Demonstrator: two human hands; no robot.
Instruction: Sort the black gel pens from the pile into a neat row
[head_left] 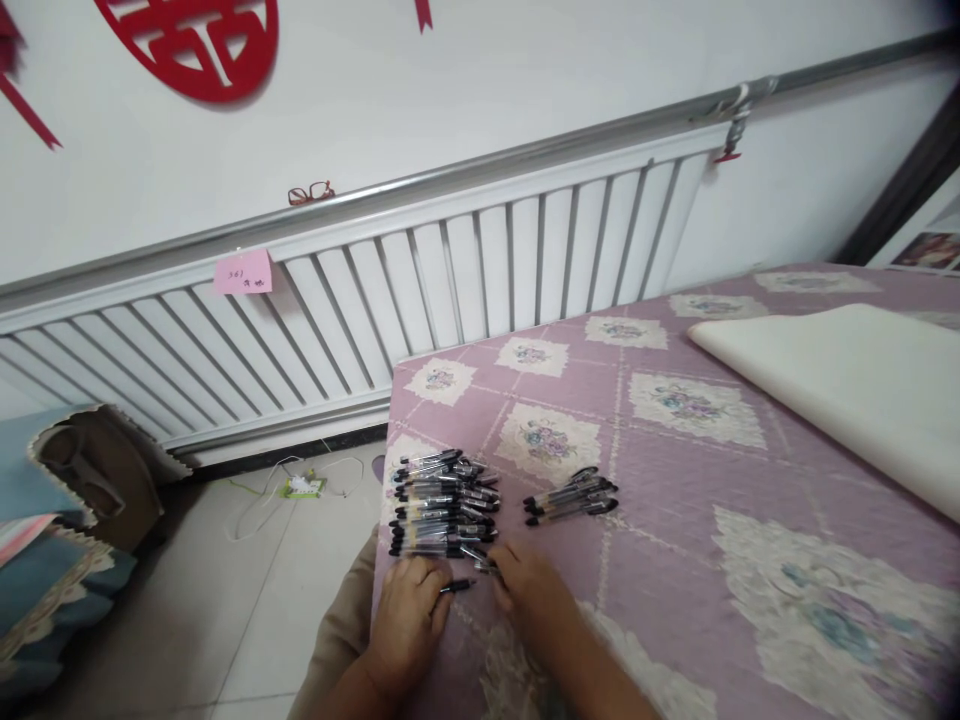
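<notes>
Near the table's left corner lies a large pile of black-and-clear pens (442,505), stacked side by side. A smaller bunch of similar pens (571,497) rests to the right of it. My left hand (409,608) is at the near edge of the pile, its fingers closed on a pen (459,586) whose black end sticks out to the right. My right hand (529,595) is just right of the pile's near end. Its fingers are curled in a pinch on another pen (478,557), partly hidden by the fingertips.
A purple floral cloth (660,460) covers the table, with a folded cream sheet (840,370) at the right. Behind stands a white radiator (480,260), with eyeglasses (311,193) on the ledge above. A power strip (304,487) and cords lie on the floor at left.
</notes>
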